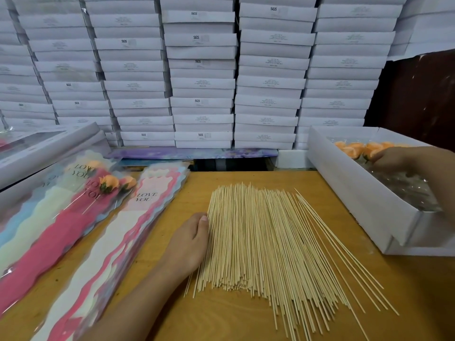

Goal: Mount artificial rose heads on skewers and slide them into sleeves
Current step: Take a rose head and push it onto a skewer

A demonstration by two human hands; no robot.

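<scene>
Rose heads [362, 148] touched by right hand [394, 158], grip unclear; left hand [189, 244] flat against skewers [266, 242]

I count 2 mounted roses [109, 183] on 2 sleeve stacks [138, 217], 1 skewer pile [266, 237], 1 open box [357, 193]; loose heads uncountable.

views: one, head-worn wide-angle | faces: forward and down over the counter [197, 316] | range: close, skewers [266, 242] fill mid-frame, forearms enter from the bottom and right edges | far: stacked boxes [202, 70] fill the top | shared: none
</scene>
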